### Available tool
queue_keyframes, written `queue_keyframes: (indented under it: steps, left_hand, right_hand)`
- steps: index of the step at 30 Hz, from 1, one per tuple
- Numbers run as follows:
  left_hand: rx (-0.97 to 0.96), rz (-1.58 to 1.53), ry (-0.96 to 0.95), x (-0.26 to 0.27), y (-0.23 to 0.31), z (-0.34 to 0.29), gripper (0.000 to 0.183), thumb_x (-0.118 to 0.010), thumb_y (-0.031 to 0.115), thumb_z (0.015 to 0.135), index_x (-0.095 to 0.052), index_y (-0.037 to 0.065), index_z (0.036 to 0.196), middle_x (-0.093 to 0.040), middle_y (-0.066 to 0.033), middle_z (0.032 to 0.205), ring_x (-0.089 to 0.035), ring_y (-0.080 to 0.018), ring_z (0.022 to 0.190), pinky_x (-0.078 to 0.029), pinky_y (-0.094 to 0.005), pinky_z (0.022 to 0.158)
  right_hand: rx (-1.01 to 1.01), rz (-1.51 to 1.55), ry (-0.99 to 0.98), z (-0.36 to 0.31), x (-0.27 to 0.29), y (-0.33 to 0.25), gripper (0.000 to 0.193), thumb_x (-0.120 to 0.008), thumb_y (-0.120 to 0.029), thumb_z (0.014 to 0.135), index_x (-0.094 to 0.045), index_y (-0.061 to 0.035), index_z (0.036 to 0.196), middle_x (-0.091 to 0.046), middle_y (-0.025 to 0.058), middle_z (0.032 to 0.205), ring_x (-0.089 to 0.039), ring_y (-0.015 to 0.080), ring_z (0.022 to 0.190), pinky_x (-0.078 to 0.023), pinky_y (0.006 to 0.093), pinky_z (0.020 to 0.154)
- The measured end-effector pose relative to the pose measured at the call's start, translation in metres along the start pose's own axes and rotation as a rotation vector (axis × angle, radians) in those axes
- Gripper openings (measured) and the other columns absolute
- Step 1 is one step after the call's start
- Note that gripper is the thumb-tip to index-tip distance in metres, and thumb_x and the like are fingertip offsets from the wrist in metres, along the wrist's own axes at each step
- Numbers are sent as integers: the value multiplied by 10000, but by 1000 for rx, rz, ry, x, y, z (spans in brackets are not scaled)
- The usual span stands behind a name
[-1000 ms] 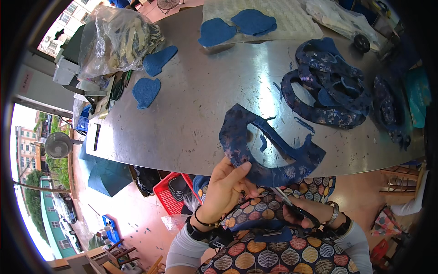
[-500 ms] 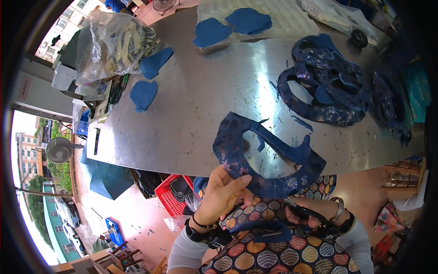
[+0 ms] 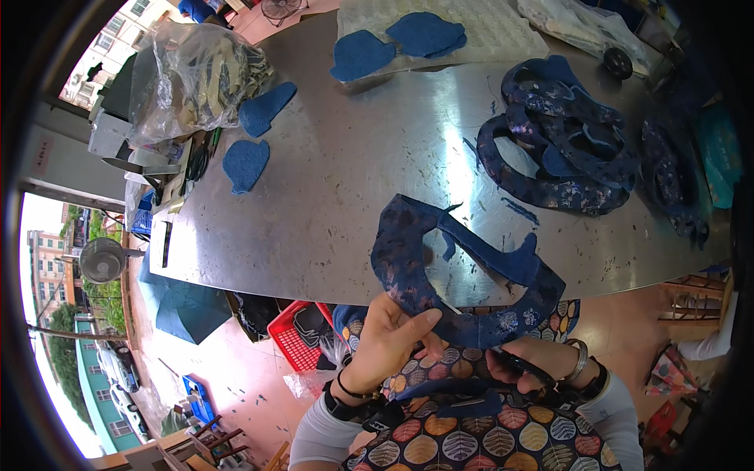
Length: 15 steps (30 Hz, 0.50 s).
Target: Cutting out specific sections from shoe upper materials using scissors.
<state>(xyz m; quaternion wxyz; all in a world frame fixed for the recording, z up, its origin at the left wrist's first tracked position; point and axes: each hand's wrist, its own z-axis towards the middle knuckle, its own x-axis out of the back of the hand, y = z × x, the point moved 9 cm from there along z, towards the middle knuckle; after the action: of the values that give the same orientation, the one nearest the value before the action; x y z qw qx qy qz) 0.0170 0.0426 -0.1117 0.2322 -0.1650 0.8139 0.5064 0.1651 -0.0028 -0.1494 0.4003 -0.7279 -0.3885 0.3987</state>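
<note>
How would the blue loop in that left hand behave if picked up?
The loop is probably flexible yet not limp: pinched at one side by the left hand, it holds an open curve. Its thin edges suggest lightness.

- The left hand [image 3: 385, 337] is at the lower left edge of the cloth piece [image 3: 404, 271], pinching it with the thumb [image 3: 420, 324] on top and the other fingers [image 3: 433, 345] mostly hidden.
- The left wrist [image 3: 351, 385] lies below the cloth piece, off to its left; the left forearm [image 3: 322, 436] slants up toward it.
- The right hand [image 3: 546, 359] is just below the cloth piece's lower right edge, curled around the dark handles of the scissors [image 3: 520, 363].
- The right forearm [image 3: 616, 420] slants inward toward the cloth piece.
- The hands stay apart, both below the cloth piece's opening.
</note>
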Motion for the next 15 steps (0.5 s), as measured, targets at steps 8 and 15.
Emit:
queue_keyframes:
  steps: [8,15]
  left_hand:
    - [-8,6,41,-1,0,0,228,-523,-7,859,-478,-56,1077,-616,-110,904,-610,-171,548,-496,-251,509]
    - [-16,-32,58,-1,-1,0,200,-529,8,861,-487,-52,1047,-609,-105,869,-609,-175,541,-455,-227,464]
  right_hand:
    - [26,-91,64,-1,3,-6,589,-742,-500,647,-529,-16,908,-563,38,729,-534,190,679,-422,311,650]
    - [7,-224,99,0,6,1,573,-751,-481,650,-536,-17,906,-583,43,716,-557,191,628,-433,298,580]
